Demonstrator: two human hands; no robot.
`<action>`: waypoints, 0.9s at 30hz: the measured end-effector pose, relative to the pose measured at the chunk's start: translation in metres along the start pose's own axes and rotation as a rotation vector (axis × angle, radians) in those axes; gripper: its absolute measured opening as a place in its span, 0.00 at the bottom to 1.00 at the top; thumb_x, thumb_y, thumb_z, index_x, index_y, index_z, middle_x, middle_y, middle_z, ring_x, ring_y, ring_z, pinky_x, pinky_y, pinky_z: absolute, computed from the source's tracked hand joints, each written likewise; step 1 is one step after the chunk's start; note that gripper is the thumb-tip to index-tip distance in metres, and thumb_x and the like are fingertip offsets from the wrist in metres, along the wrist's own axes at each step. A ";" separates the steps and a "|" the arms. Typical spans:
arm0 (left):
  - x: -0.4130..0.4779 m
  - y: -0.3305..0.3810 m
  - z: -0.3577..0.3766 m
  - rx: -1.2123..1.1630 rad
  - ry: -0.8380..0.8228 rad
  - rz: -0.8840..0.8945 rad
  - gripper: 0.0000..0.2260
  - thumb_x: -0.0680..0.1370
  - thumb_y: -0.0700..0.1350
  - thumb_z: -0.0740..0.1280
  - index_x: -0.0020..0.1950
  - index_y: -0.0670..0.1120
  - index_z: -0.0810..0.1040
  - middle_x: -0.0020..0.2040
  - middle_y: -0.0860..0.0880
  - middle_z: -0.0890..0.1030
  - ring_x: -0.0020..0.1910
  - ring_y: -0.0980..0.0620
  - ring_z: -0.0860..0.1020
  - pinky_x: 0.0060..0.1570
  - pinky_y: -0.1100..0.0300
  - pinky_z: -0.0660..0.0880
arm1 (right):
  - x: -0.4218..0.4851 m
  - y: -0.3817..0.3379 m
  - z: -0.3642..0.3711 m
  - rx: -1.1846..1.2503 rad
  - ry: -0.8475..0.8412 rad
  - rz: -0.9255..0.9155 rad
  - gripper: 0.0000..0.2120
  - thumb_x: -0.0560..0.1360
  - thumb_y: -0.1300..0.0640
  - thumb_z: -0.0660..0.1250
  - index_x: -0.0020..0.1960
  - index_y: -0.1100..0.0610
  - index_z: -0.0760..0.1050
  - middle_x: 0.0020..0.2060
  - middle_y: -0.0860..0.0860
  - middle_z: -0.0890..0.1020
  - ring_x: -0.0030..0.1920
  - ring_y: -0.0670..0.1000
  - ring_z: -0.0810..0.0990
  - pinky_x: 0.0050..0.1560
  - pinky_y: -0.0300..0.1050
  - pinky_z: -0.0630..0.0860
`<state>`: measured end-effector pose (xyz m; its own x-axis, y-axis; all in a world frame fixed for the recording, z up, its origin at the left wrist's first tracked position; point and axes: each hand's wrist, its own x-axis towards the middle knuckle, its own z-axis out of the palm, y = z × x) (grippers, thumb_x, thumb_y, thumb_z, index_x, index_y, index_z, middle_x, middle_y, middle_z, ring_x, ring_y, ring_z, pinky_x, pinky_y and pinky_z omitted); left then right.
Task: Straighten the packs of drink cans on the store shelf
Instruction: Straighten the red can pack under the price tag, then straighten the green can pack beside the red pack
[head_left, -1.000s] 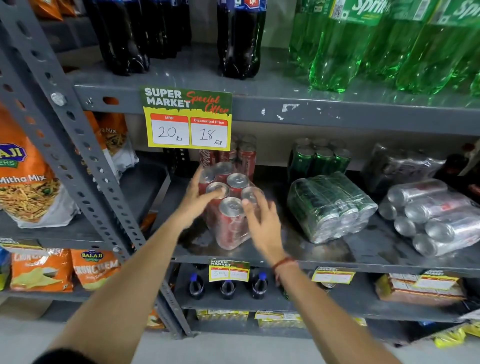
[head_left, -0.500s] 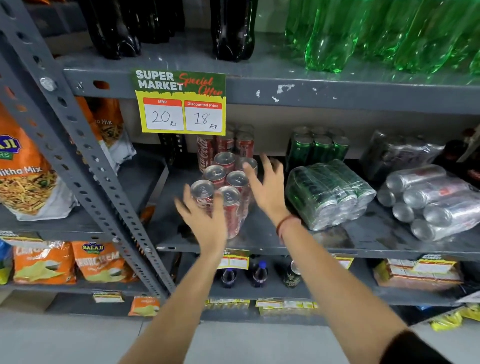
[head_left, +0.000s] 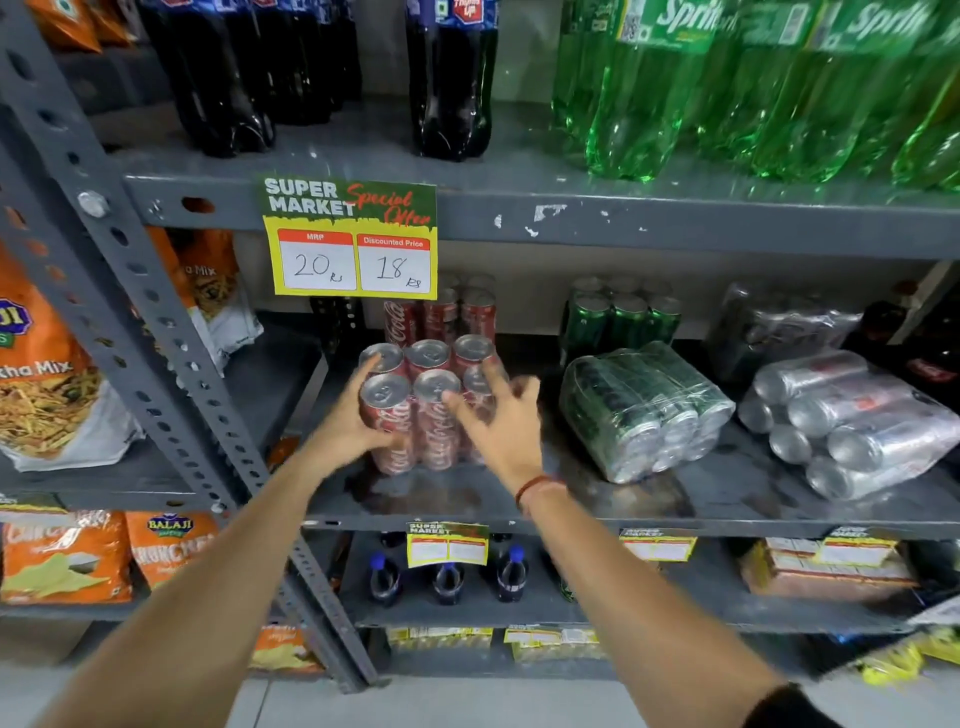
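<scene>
A shrink-wrapped pack of red cola cans (head_left: 428, 400) stands upright on the grey middle shelf (head_left: 675, 514), its front row square to the shelf edge. My left hand (head_left: 348, 431) grips the pack's left side, thumb up by a can top. My right hand (head_left: 498, 421) is blurred, fingers spread, at the pack's right front; whether it touches is unclear. To the right a pack of green cans (head_left: 644, 410) lies on its side. Further right a pack of silver cans (head_left: 852, 421) also lies on its side.
More red cans (head_left: 441, 312), green cans (head_left: 618, 317) and a wrapped dark pack (head_left: 774, 322) stand behind. A price sign (head_left: 350, 239) hangs from the upper shelf, which holds cola and green soda bottles. A slanted upright post (head_left: 156, 332) borders the left; snack bags lie beyond.
My left hand went from hovering open in front of the red pack to gripping its left side. My right hand came from the pack's far right to its front. The pack now sits square.
</scene>
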<state>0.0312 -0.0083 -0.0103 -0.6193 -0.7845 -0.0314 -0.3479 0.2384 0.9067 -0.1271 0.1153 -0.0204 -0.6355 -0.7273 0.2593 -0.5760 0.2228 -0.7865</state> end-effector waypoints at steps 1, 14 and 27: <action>0.006 0.001 -0.008 0.039 -0.037 0.019 0.51 0.58 0.34 0.80 0.74 0.55 0.56 0.68 0.48 0.71 0.66 0.49 0.71 0.66 0.45 0.68 | -0.011 -0.005 0.007 0.000 0.051 -0.001 0.35 0.69 0.32 0.64 0.69 0.50 0.67 0.52 0.51 0.62 0.50 0.55 0.73 0.58 0.44 0.72; 0.008 0.069 0.002 0.703 -0.094 -0.148 0.50 0.67 0.45 0.74 0.76 0.56 0.40 0.77 0.40 0.41 0.76 0.39 0.41 0.73 0.46 0.49 | 0.014 0.007 -0.069 0.067 0.070 0.002 0.34 0.74 0.37 0.62 0.74 0.51 0.61 0.71 0.59 0.61 0.72 0.59 0.62 0.71 0.49 0.62; 0.023 0.138 0.211 -0.086 -0.284 -0.318 0.54 0.62 0.65 0.73 0.73 0.62 0.36 0.76 0.49 0.59 0.70 0.43 0.64 0.55 0.46 0.71 | 0.066 0.113 -0.221 -0.278 -0.176 0.413 0.49 0.66 0.30 0.66 0.77 0.43 0.45 0.76 0.64 0.50 0.76 0.65 0.52 0.74 0.60 0.55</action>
<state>-0.1798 0.1275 0.0250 -0.6641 -0.6195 -0.4185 -0.5004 -0.0475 0.8645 -0.3479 0.2364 0.0313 -0.7558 -0.6355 -0.1576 -0.4260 0.6601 -0.6187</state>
